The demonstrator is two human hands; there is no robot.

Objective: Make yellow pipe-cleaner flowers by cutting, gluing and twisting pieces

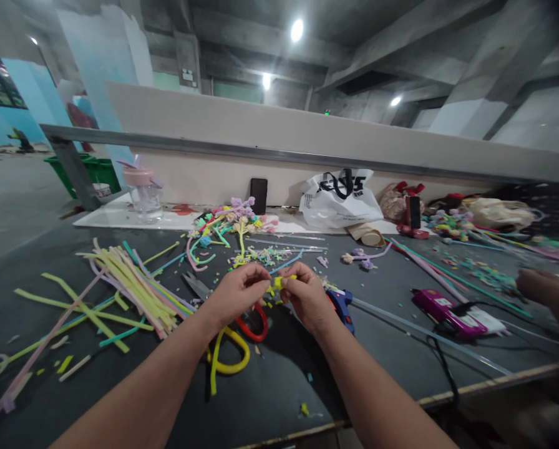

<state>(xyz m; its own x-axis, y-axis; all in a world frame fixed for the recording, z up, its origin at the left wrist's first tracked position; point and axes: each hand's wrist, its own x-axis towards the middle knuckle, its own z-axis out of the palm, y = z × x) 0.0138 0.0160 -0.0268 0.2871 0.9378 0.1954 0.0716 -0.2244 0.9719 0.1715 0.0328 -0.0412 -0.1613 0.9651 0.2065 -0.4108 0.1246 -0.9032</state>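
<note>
In the middle of the table, my right hand pinches a small yellow piece of chenille stem between thumb and fingers. My left hand is closed too, its thumb and fingertip meeting at the left edge of the same piece. Scissors with one red and one yellow handle loop lie below my left hand, blades pointing away to the left. Just right of my right hand is a blue glue gun, partly hidden by it. Small yellow and pastel scraps are scattered under both hands.
A pile of chenille stems lies left. Finished fuzzy flowers, a phone, a water cup and a white bag stand behind. Right are a clear glue stick, a magenta device and another person's hand.
</note>
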